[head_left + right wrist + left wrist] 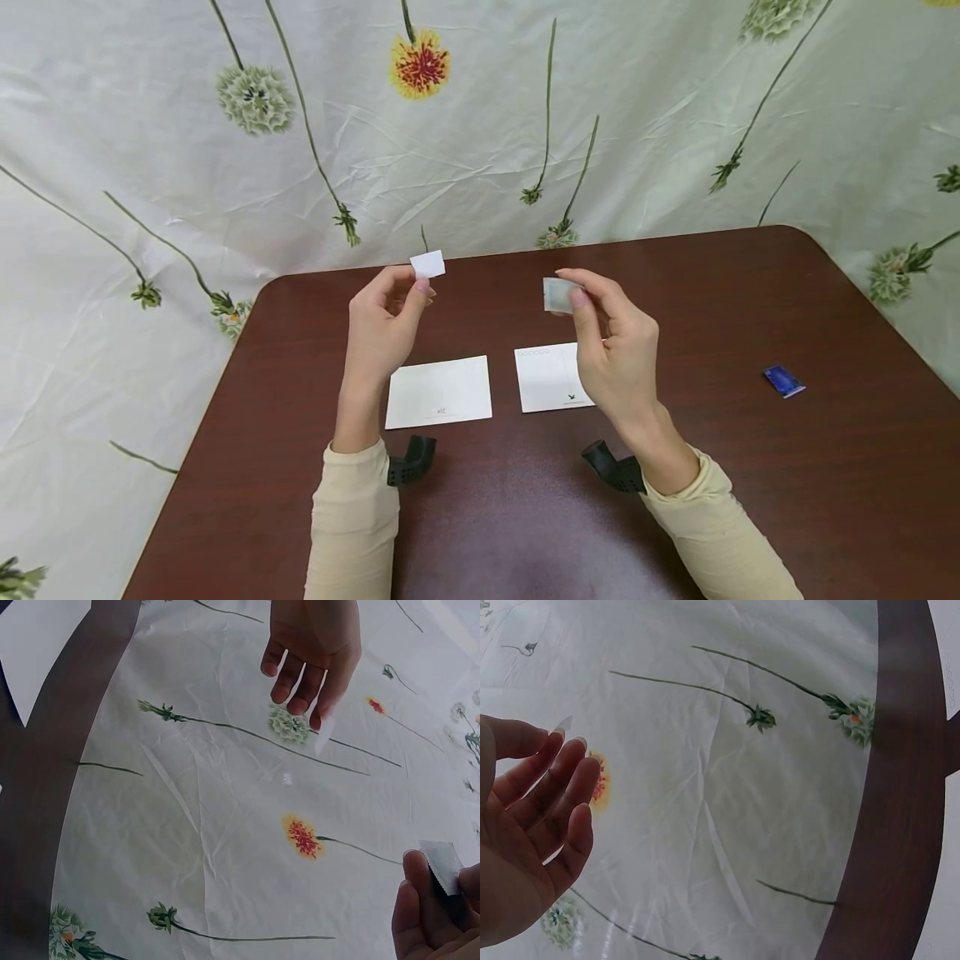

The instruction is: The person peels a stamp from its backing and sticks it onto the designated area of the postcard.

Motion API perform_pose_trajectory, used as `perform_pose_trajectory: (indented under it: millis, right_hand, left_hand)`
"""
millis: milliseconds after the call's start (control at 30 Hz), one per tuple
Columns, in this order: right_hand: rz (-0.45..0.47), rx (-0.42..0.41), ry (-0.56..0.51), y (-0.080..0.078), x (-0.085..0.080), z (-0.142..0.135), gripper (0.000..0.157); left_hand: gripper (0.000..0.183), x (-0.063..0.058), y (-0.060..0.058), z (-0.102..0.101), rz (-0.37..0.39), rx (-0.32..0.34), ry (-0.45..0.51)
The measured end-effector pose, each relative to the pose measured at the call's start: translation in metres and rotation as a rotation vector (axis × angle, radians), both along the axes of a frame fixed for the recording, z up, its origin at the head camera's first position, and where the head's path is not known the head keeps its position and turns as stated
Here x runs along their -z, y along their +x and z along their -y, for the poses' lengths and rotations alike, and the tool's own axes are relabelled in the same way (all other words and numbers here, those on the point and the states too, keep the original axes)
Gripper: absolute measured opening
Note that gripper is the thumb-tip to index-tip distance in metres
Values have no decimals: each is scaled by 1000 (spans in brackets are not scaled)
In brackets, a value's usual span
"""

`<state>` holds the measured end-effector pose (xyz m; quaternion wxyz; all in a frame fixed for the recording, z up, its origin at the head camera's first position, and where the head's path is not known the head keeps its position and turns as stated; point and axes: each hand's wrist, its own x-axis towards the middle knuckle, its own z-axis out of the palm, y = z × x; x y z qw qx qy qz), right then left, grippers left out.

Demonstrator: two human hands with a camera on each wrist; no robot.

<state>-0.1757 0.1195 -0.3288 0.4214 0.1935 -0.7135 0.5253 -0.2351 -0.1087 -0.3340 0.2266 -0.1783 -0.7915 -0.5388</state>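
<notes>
My left hand (382, 321) is raised above the table and pinches a small white piece of paper (429, 264) between thumb and fingers. In the left wrist view that paper (565, 724) shows only as a thin edge past the fingertips. Level with it on the other side, my right hand (618, 350) pinches a small pale, translucent packet (559, 295) by one end. The right wrist view shows a fine toothed edge on this packet (444, 864). Below the hands lie two white envelopes, the left envelope (440, 392) and the right envelope (546, 379), the latter partly hidden by my right hand.
A small blue packet (783, 381) lies on the dark brown table (697, 308) at the right. Behind the far edge hangs a pale cloth (480, 125) printed with flowers. Black curved mounts (412, 461) stick out at both wrists.
</notes>
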Motion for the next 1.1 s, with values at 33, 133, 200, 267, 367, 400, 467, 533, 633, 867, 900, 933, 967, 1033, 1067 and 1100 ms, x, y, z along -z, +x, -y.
perform_pose_trajectory:
  millis: [33, 133, 200, 267, 367, 400, 467, 533, 633, 867, 900, 933, 967, 1033, 1067, 1100]
  right_hand:
    - [1, -1, 1, 0, 0, 0, 20]
    - [1, -1, 6, 0, 0, 0, 20]
    - [0, 0, 10, 0, 0, 0, 21]
    - [0, 0, 12, 0, 1, 1, 21]
    - [1, -2, 18, 0, 1, 1, 21]
    - [1, -3, 19, 0, 1, 1, 21]
    - [3, -2, 22, 0, 1, 1, 21]
    - [3, -4, 24, 0, 1, 1, 21]
    - [1, -3, 27, 0, 1, 1, 21]
    - [-2, -7, 30, -1, 1, 2, 21]
    - [-3, -6, 30, 0, 1, 2, 21]
    - [-4, -6, 30, 0, 1, 2, 21]
    - [-4, -6, 29, 0, 1, 2, 21]
    - [-6, -8, 27, -1, 2, 2, 21]
    - [-7, -9, 26, -1, 2, 2, 21]
    - [-8, -10, 24, 0, 2, 2, 20]
  left_hand:
    - [11, 0, -1, 2, 6, -5, 1]
    - [12, 1, -3, 7, 24, -19, 11]
    - [12, 2, -5, 10, 39, -31, 23]
    - [12, 3, -7, 14, 53, -45, 30]
    - [13, 5, -10, 20, 68, -73, 33]
    - [13, 6, -11, 22, 70, -84, 29]
    - [13, 7, -12, 26, 77, -104, 22]
    - [14, 8, -13, 30, 85, -122, 20]
    - [13, 9, -15, 35, 106, -132, 35]
    - [13, -5, -4, 35, 148, -144, 76]
    - [14, -7, -3, 35, 155, -150, 74]
    - [15, -7, -2, 36, 160, -159, 67]
    - [16, -6, -3, 38, 166, -165, 65]
    - [17, 1, -9, 44, 178, -182, 63]
    - [18, 6, -13, 47, 185, -191, 61]
    - [19, 11, -16, 51, 192, -200, 59]
